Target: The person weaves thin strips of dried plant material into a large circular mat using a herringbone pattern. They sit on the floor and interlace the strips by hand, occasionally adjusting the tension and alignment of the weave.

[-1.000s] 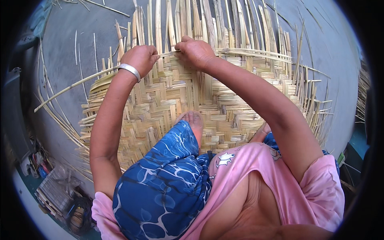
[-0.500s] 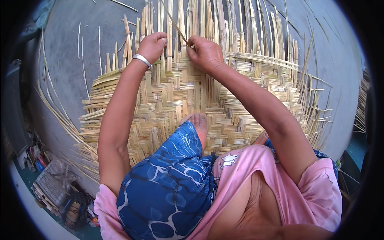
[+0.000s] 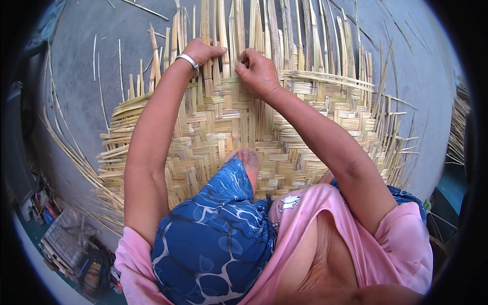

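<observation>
A large woven bamboo mat lies flat on the grey concrete floor, with loose upright strips sticking out at its far edge. My left hand, with a silver bangle on the wrist, presses down on several upright strips at the woven edge. My right hand is closed around a thin strip at the same edge, just right of the left hand. My foot and blue patterned knee rest on the mat's near part.
Loose bamboo slivers lie scattered on the concrete at the left and far side. A stack of crates and clutter sits at the lower left. More bamboo bundles lie at the right rim.
Both hands have moved farther up the mat toward its far woven edge. The long thin strip seen slanting across the left earlier is no longer there.
</observation>
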Available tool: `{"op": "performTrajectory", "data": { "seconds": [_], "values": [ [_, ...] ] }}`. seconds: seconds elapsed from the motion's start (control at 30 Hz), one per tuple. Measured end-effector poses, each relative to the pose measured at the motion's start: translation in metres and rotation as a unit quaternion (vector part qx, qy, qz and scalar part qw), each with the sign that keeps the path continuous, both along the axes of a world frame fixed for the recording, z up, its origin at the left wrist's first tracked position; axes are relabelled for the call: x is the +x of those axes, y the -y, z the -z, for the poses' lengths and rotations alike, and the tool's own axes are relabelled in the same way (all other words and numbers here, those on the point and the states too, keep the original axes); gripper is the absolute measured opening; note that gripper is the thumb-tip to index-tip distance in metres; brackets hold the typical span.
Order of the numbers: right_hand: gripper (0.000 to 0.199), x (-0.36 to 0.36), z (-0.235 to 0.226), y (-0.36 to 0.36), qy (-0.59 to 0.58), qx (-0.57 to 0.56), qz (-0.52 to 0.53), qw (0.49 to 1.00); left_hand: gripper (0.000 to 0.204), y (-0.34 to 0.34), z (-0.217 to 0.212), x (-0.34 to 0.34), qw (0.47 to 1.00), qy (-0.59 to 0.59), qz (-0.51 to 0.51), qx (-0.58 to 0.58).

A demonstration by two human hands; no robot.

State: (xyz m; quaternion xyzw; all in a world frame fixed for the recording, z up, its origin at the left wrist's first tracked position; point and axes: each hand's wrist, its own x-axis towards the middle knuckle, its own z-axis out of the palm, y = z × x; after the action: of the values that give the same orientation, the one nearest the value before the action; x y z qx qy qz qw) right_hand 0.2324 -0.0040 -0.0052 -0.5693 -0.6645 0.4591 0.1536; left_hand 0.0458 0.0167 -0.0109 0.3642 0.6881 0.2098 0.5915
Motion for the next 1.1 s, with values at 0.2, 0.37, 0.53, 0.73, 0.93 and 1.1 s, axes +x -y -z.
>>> {"op": "performTrajectory", "data": {
  "seconds": [0.2,0.37,0.53,0.73,0.93,1.1],
  "values": [
    [0.017,-0.001,-0.004,-0.001,0.028,-0.036,-0.020,0.999,0.023,0.013,-0.015,-0.001,0.991,0.122,-0.050,0.024],
    [0.019,0.005,-0.009,0.002,0.034,-0.008,-0.124,0.992,0.026,0.024,-0.020,-0.002,0.969,0.188,-0.143,0.074],
    [0.016,0.005,-0.006,0.000,0.035,-0.004,-0.133,0.991,0.019,0.049,-0.031,-0.001,0.934,0.063,-0.268,0.226],
    [0.015,0.005,-0.010,0.005,0.055,0.033,-0.127,0.990,0.012,0.082,-0.041,0.019,0.854,-0.269,-0.135,0.424],
    [0.011,0.005,-0.006,0.011,0.110,0.102,-0.209,0.966,0.013,0.111,-0.018,-0.007,0.917,-0.041,-0.346,0.193],
    [0.014,0.007,-0.011,0.013,0.143,0.145,-0.284,0.937,0.010,0.122,-0.009,-0.008,0.908,0.011,-0.396,0.135]
  ]
}}
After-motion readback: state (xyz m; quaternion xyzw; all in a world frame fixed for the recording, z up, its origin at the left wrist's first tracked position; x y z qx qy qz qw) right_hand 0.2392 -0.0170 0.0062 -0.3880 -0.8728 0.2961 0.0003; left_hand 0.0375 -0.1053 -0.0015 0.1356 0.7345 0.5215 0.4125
